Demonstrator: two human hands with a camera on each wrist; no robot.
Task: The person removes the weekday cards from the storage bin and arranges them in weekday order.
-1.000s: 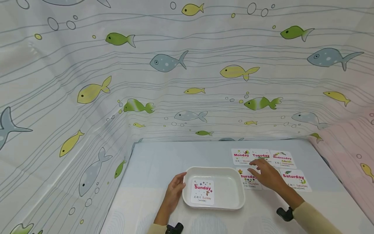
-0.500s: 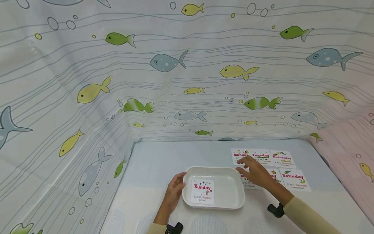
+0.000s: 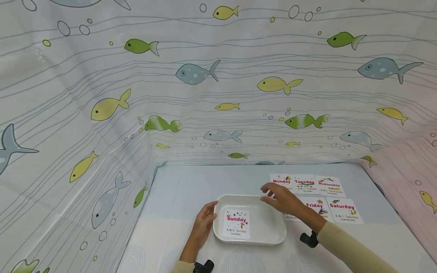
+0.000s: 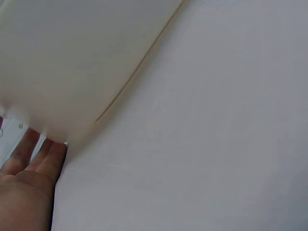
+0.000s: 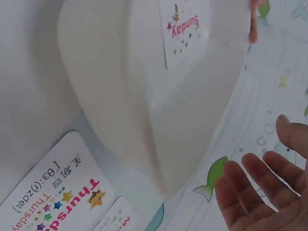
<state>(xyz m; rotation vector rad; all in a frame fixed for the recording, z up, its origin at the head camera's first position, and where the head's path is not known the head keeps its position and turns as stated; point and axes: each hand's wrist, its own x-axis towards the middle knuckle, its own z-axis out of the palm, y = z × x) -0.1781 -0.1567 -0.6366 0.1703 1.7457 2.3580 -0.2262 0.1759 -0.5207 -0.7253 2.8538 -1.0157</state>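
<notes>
A white rectangular tray (image 3: 263,239) rests on the table, with a Sunday card (image 3: 236,224) lying in its left part. My left hand (image 3: 202,223) is at the tray's left side, its fingertips touching the outer wall; in the left wrist view the fingers (image 4: 47,161) look mostly straight. Over the tray's far right corner hovers my right hand (image 3: 281,199), holding nothing. Its fingers (image 5: 260,190) are loosely bent and apart in the right wrist view. The Thursday card (image 5: 60,192) is mostly hidden by this hand and forearm in the head view.
Right of the tray, weekday cards lie in two rows: Monday (image 3: 280,179), Tuesday (image 3: 304,182) and Wednesday (image 3: 329,185) behind, Friday (image 3: 315,206) and Saturday (image 3: 344,209) in front beside Thursday. Fish-printed sheeting (image 3: 239,91) surrounds the table's back and sides.
My right hand has moved left, from over the cards to over the tray's far right corner, uncovering the Friday card. The left hand, tray and Sunday card have stayed put.
</notes>
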